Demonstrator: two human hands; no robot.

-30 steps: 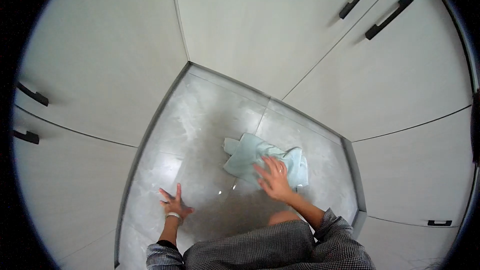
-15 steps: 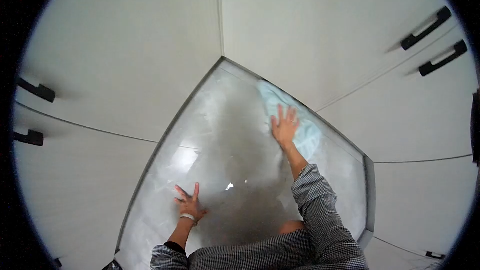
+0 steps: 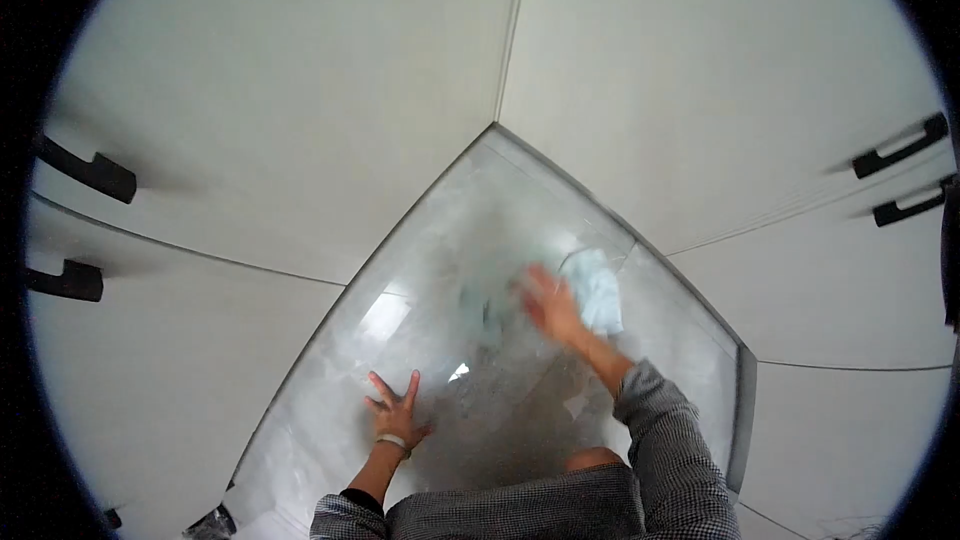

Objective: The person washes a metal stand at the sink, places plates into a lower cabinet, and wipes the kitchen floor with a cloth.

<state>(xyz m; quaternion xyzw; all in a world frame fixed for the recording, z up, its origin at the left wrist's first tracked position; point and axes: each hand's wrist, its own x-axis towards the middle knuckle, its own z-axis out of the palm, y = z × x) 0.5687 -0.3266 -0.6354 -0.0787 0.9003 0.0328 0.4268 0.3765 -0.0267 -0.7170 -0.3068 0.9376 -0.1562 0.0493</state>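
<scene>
A pale blue cloth [image 3: 597, 292] lies bunched on the shiny grey floor [image 3: 500, 175]. My right hand [image 3: 553, 305] is over its left side, with the fingers smeared by motion, so their hold on it cannot be made out. A faint greenish smear shows left of those fingers, possibly part of the moving cloth. My left hand [image 3: 398, 415] rests on the floor at lower left, holding nothing, its fingers spread wide. A light band circles the left wrist.
Pale cabinet fronts meet in a corner ahead. Black handles stick out at left [image 3: 88, 170] and right [image 3: 900, 147]. A grey baseboard [image 3: 742, 420] borders the floor. My knee [image 3: 593, 458] shows beneath checked clothing. A dark object [image 3: 212, 523] is at the lower left.
My right hand has moved away from the right-hand cabinet edge, down and left, and the cloth has come with it. The left hand remains spread on the floor. The view has shifted slightly.
</scene>
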